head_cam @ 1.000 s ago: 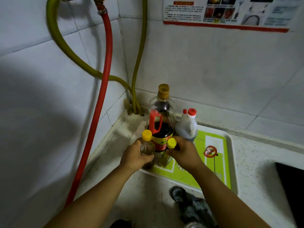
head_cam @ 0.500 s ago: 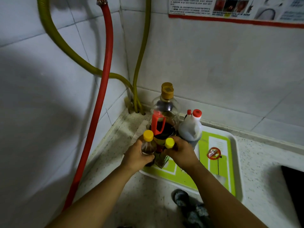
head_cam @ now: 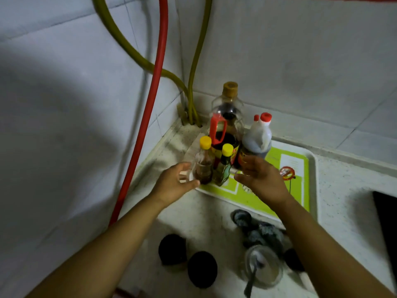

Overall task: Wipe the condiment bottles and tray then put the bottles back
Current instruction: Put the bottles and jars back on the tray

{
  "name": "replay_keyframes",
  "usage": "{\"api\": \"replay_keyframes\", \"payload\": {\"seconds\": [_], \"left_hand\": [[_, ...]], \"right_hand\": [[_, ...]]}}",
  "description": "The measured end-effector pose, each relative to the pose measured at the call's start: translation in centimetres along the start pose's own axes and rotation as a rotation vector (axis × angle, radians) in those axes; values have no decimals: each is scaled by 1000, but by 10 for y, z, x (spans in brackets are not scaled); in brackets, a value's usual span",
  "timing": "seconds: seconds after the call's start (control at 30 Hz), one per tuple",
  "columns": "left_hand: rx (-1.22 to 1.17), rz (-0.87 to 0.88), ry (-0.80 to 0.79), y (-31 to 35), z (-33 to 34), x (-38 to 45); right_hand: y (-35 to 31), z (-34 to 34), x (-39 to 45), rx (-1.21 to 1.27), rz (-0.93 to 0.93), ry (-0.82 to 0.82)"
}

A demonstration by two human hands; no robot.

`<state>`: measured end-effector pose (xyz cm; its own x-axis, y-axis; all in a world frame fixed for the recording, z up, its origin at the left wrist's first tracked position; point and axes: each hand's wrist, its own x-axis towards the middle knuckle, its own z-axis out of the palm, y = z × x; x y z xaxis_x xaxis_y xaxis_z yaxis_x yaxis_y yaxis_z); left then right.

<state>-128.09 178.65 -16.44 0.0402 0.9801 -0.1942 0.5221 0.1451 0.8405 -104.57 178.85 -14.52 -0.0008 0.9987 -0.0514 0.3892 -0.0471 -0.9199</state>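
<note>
Tray (head_cam: 309, 168): white rim, green printed base, lying flat on the speckled counter (head_cam: 343, 186) in the wall corner. All places below are given relative to the tray.

Large bottle (head_cam: 227, 117): dark liquid, tan cap, red handle; upright at the tray's far left corner.

White jug (head_cam: 257, 138): red cap, dark contents; upright on the tray, just right of the large bottle.

Small brown bottle (head_cam: 204, 164): yellow cap; upright at the tray's near left corner.

Small green bottle (head_cam: 223, 168): yellow cap; upright on the tray, just right of the small brown bottle and in front of the large bottle.

Left hand (head_cam: 174, 183): fingers spread and relaxed, holding nothing, over the tray's left edge just beside the small brown bottle.

Right hand (head_cam: 262, 179): fingers loose, holding nothing, above the tray's middle, close to the small green bottle.

Grey cloth (head_cam: 257, 231): bunched on the counter just in front of the tray's near edge.

Glass jar (head_cam: 264, 269): holds a spoon; on the counter, nearer than the cloth.

Red hose (head_cam: 154, 87) and yellow-green hoses (head_cam: 193, 67): along the tiled wall, left of and behind the tray.
</note>
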Motion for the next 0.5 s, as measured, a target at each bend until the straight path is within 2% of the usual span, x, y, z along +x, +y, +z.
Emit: {"api": "replay_keyframes", "payload": {"seconds": [0.07,0.27,0.5], "left_hand": [[-22,-2,-68,-6,-9,-23],[38,-43,-317,-36,-23,-91],[99,-54,-299,-61,-10,-135]], "right_hand": [[-5,0,-17,-56,-19,-93],[-22,20,-59,-148,-140,-565],[-18,38,-84,-215,-69,-796]]}}
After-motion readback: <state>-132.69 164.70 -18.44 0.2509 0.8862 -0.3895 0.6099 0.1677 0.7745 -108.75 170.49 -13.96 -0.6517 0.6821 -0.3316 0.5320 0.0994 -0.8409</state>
